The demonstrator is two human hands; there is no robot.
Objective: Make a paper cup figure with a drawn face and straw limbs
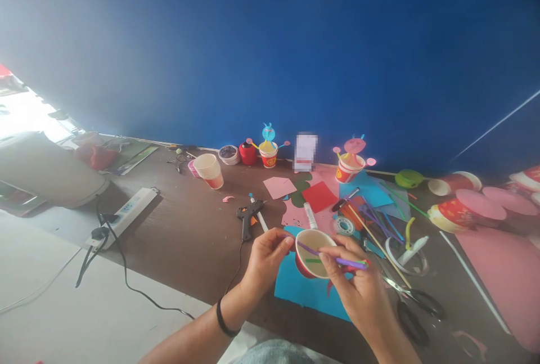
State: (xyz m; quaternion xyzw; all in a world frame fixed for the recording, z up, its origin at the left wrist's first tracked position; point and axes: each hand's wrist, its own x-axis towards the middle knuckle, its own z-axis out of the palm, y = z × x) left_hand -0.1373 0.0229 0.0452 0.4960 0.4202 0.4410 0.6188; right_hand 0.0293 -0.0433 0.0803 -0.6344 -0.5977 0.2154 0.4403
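Observation:
A paper cup (313, 234), red outside and pale inside, is tilted with its mouth toward me. My left hand (268, 251) is closed at the cup's left rim, thumb and fingertips pinched together. A thin purple stick (356, 264) is in the grip of my right hand (358, 279), and its far part lies across the cup's mouth. Whether it is a straw or a pipe cleaner I cannot tell. A short green strip (313, 261) shows inside the cup. Beneath the cup lies blue paper (291, 282). My right fingers hide part of the cup's right side.
Scissors (415, 296) lie right of my right hand. A black glue gun (247, 218) with a cord rests left of the cup. Stacked paper cups (210, 170), two cup figures (269, 153), a tape roll (343, 225) and a power strip (126, 215) stand or lie around.

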